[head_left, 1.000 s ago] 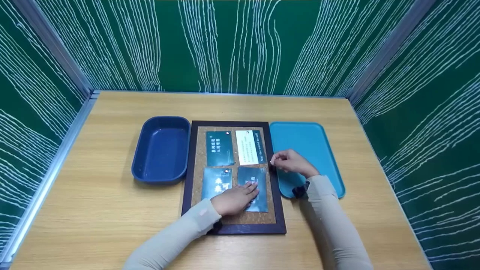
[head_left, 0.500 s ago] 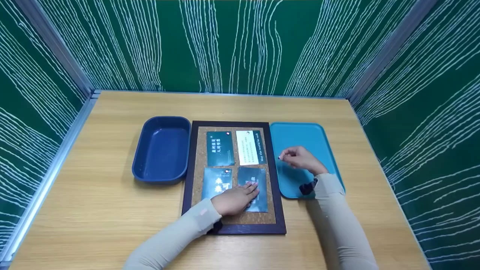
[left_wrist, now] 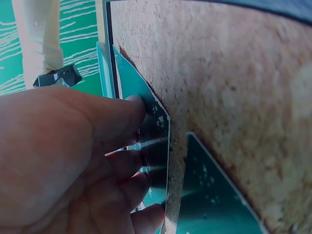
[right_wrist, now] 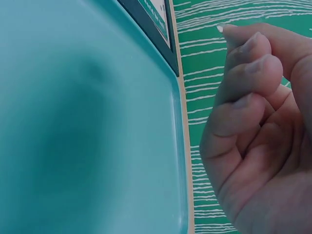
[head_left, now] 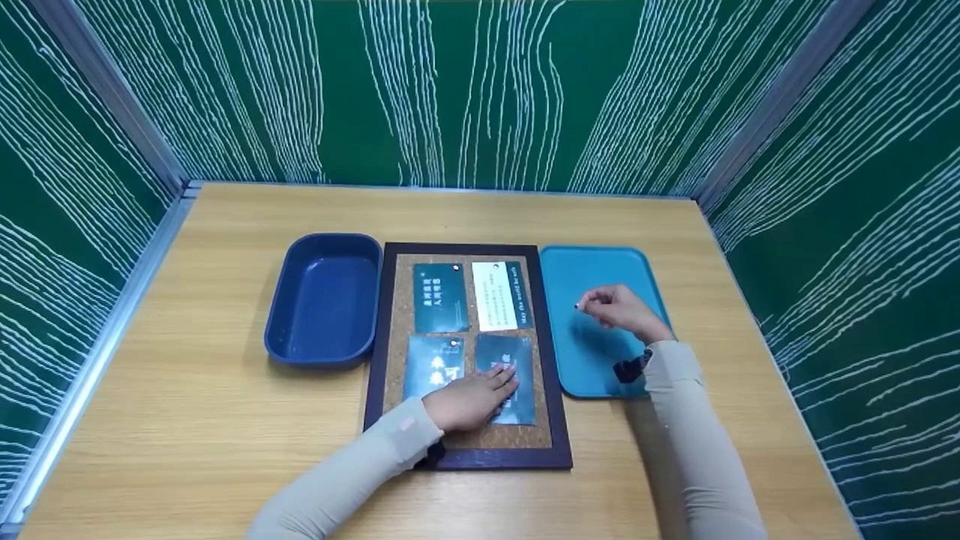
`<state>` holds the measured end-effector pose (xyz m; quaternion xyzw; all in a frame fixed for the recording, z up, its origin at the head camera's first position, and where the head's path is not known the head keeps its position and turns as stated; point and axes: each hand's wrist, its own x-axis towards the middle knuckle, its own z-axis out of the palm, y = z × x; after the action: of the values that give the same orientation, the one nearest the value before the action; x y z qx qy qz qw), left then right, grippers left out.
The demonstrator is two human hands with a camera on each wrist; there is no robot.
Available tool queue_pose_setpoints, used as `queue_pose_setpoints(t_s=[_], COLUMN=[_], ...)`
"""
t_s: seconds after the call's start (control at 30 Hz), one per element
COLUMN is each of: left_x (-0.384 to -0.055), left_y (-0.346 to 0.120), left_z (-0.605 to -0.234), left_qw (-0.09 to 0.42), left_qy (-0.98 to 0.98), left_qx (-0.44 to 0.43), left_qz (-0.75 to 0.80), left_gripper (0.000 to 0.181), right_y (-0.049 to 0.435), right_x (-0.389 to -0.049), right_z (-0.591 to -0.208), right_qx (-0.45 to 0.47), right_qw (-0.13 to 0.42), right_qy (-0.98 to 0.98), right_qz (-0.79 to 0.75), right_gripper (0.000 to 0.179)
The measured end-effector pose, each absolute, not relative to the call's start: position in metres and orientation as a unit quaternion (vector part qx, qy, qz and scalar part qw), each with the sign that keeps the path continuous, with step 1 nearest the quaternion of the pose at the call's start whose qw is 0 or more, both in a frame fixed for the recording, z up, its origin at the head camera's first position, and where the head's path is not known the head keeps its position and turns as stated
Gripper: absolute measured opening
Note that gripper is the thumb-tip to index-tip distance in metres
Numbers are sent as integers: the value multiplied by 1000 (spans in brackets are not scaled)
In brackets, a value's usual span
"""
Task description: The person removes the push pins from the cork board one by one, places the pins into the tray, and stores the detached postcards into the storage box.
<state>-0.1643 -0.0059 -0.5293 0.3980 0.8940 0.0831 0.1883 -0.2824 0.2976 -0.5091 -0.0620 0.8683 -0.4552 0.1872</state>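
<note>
resting the left hand (head_left: 466, 401) on the lower-right card (head_left: 523, 386), with fingers laid fairly straight, only slightly apart, and wrapped round nothing. found there on the cork of a dark-framed board (head_left: 517, 458), beside the lower-left card (head_left: 427, 360) and on the near side of the upper-right card (head_left: 495, 300). holding the right hand (head_left: 621, 311) over the teal tray (head_left: 600, 381), apart from its surface, and pinching a tiny pin-like thing (head_left: 578, 306) at the very tips of thumb and forefinger, with the other fingers curled behind. too small to make out its exact shape, or which way any point faces.

could easily drop the tiny thing, given so little of it between the fingertips; might then bounce or roll across the smooth tray, or off onto the desk (head_left: 187, 390), and be hard to find. could prick a finger too, if sharp and turned inward. could slide the lower-right card askew by dragging or tilting the left hand, the likelier for a glossy face under the fingers. could nudge the lower-left card as well, with the left hand partly over it in the head view; hard to say whether touching. could catch the black wrist device (head_left: 634, 368) on the tray's rim by sinking the right arm low, and so jolt the board just beside it.
</note>
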Motion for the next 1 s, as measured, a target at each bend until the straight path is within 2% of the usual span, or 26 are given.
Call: queue_pose_setpoints(t_s=[0.23,0.53,1.0], left_x=[-166,-164,-165], left_y=[-6,-6,-5], left_z=[-529,-527,-531], left_qw=[193,175,199], left_qy=[895,895,898], left_qx=[392,404,384], left_qz=[88,66,85], left_gripper=[50,49,50], right_y=[303,322,334], right_x=[-284,-290,-290], right_z=[-502,-513,-517], right_qx=[-62,-45,-31], right_qw=[188,181,184], right_qy=[870,866,864], right_qz=[-452,-465,-468], right_gripper=[31,38,37])
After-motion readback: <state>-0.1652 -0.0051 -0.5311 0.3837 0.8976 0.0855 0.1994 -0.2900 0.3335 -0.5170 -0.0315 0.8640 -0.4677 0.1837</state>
